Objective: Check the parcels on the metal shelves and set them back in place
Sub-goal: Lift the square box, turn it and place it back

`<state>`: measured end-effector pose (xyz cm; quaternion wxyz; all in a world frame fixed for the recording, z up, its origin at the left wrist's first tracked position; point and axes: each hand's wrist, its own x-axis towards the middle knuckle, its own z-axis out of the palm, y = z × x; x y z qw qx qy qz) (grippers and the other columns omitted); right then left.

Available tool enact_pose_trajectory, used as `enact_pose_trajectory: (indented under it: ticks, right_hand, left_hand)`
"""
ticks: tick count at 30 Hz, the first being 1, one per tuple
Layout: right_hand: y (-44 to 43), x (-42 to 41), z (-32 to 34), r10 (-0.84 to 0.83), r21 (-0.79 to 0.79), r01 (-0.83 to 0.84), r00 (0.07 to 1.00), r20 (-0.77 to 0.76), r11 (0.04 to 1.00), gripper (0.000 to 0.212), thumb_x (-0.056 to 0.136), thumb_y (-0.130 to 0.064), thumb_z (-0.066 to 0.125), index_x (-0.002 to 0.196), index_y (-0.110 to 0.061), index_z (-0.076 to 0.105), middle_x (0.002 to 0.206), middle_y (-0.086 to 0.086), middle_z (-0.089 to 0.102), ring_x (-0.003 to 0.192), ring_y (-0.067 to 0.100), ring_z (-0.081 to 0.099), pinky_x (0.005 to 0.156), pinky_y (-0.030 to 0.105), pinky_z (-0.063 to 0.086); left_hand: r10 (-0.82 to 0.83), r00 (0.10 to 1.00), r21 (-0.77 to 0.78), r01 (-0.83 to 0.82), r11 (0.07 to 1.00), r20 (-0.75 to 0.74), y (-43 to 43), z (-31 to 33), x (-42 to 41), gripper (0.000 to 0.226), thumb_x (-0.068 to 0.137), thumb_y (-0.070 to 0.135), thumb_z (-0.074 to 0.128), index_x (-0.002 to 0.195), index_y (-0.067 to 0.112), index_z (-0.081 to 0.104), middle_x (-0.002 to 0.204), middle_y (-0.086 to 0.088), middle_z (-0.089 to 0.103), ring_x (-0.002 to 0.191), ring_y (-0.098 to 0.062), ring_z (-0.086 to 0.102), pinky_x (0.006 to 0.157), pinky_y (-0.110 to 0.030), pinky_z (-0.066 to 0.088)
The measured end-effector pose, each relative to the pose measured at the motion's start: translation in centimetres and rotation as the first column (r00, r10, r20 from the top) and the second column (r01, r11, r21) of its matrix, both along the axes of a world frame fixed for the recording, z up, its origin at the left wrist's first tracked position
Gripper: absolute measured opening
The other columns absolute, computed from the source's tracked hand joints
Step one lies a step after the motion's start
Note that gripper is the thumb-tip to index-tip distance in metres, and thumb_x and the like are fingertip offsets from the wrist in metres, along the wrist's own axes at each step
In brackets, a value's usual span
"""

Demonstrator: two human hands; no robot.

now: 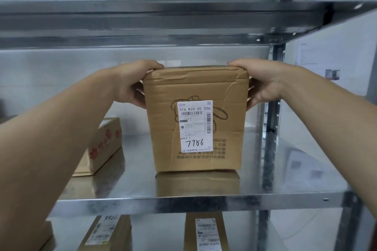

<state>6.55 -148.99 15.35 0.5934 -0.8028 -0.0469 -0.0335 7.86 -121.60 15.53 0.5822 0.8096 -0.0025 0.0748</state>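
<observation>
Far back in front of me is a white wall (61,79) with thin lines like tiles. Off to my right is another pale wall (336,32). A white sheet of paper (308,53) with tiny grey writing hangs on it. I cannot read the words. Just below the paper is a small dark picture (332,74), too blurry to make out.
</observation>
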Motion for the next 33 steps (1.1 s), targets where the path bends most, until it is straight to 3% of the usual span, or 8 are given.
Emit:
enact_pose_trajectory:
  ticks: [5, 10, 13, 16, 21, 28, 30, 33]
  right_hand:
    - [-0.4, -0.4, -0.6, -0.001, 0.185, -0.011, 0.998, 0.065, 0.983, 0.045, 0.100, -0.060, 0.052, 0.112, -0.016, 0.058, 0.109, 0.019, 0.068, 0.098, 0.037, 0.071, 0.090, 0.066, 0.055]
    - [-0.8, 0.1, -2.6, -0.008, 0.315, -0.004, 0.999, 0.036, 0.949, 0.055, 0.100, -0.069, 0.040, 0.111, -0.017, 0.055, 0.117, 0.020, 0.062, 0.107, 0.038, 0.064, 0.097, 0.063, 0.052]
    - [-1.0, 0.9, -4.3, -0.023, 0.358, 0.027, 1.000, -0.015, 0.933, 0.061, 0.098, -0.072, 0.039, 0.109, -0.015, 0.055, 0.113, 0.019, 0.062, 0.105, 0.036, 0.062, 0.098, 0.059, 0.051]
    - [-1.3, 1.3, -5.9, -0.026, 0.375, 0.053, 0.997, -0.077, 0.926, 0.060, 0.098, -0.072, 0.041, 0.106, -0.014, 0.053, 0.105, 0.017, 0.062, 0.095, 0.034, 0.063, 0.085, 0.054, 0.054]
    - [-1.6, 2.0, -8.4, -0.019, 0.335, 0.066, 0.990, -0.142, 0.940, 0.043, 0.100, -0.056, 0.054, 0.102, -0.014, 0.051, 0.098, 0.014, 0.058, 0.088, 0.029, 0.060, 0.069, 0.048, 0.053]
    - [-1.7, 2.5, -9.9, -0.020, 0.217, 0.065, 0.979, -0.205, 0.974, 0.019, 0.099, -0.029, 0.065, 0.085, -0.016, 0.064, 0.092, 0.008, 0.058, 0.100, 0.028, 0.055, 0.078, 0.048, 0.057]
    - [-1.8, 2.8, -10.1, -0.007, 0.193, 0.054, 0.972, -0.237, 0.980, 0.018, 0.096, -0.030, 0.070, 0.091, -0.014, 0.067, 0.100, 0.012, 0.063, 0.104, 0.031, 0.061, 0.092, 0.053, 0.057]
    - [-1.9, 3.1, -10.3, 0.046, 0.146, -0.002, 0.954, -0.298, 0.989, 0.029, 0.093, -0.035, 0.074, 0.109, -0.011, 0.070, 0.115, 0.018, 0.069, 0.108, 0.036, 0.068, 0.094, 0.054, 0.058]
  left_hand:
    - [-0.044, 0.996, -0.128, 0.054, 0.990, 0.083, 0.2, -0.8, -0.1, 0.020, 0.097, 0.044, 0.060, 0.102, 0.027, 0.067, 0.102, -0.004, 0.063, 0.082, -0.023, 0.067, 0.073, -0.043, 0.060]
    - [-0.108, 0.985, -0.280, 0.141, 0.949, 0.131, 0.4, -3.4, 0.4, 0.041, 0.096, 0.060, 0.055, 0.122, 0.031, 0.068, 0.114, -0.004, 0.063, 0.098, -0.025, 0.063, 0.076, -0.043, 0.060]
    - [-0.086, 0.991, -0.323, 0.115, 0.939, 0.105, 0.2, -5.1, 0.4, 0.045, 0.096, 0.066, 0.047, 0.114, 0.031, 0.068, 0.109, -0.005, 0.064, 0.097, -0.026, 0.062, 0.076, -0.038, 0.056]
    - [-0.072, 0.997, -0.366, 0.079, 0.927, 0.032, -0.1, -6.6, 0.9, 0.047, 0.098, 0.067, 0.041, 0.107, 0.027, 0.063, 0.106, -0.009, 0.062, 0.090, -0.028, 0.060, 0.074, -0.038, 0.049]
    - [-0.037, 0.997, -0.347, 0.013, 0.938, -0.064, -0.5, -8.7, 1.6, 0.045, 0.100, 0.062, 0.044, 0.079, 0.022, 0.047, 0.079, -0.006, 0.054, 0.069, -0.024, 0.055, 0.059, -0.034, 0.045]
    - [-0.085, 0.975, -0.171, 0.050, 0.984, -0.206, -0.5, -10.3, 2.3, 0.035, 0.095, 0.045, 0.063, 0.107, 0.012, 0.064, 0.098, -0.012, 0.060, 0.088, -0.030, 0.061, 0.067, -0.040, 0.053]
    - [-0.091, 0.973, -0.127, 0.065, 0.990, -0.214, -0.5, -10.3, 2.3, 0.031, 0.095, 0.040, 0.065, 0.109, 0.013, 0.066, 0.101, -0.012, 0.061, 0.089, -0.028, 0.062, 0.065, -0.039, 0.054]
    - [-0.107, 0.967, -0.091, 0.088, 0.992, -0.232, -0.5, -10.6, 2.5, 0.027, 0.095, 0.034, 0.066, 0.113, 0.015, 0.069, 0.103, -0.011, 0.064, 0.091, -0.026, 0.063, 0.068, -0.039, 0.055]
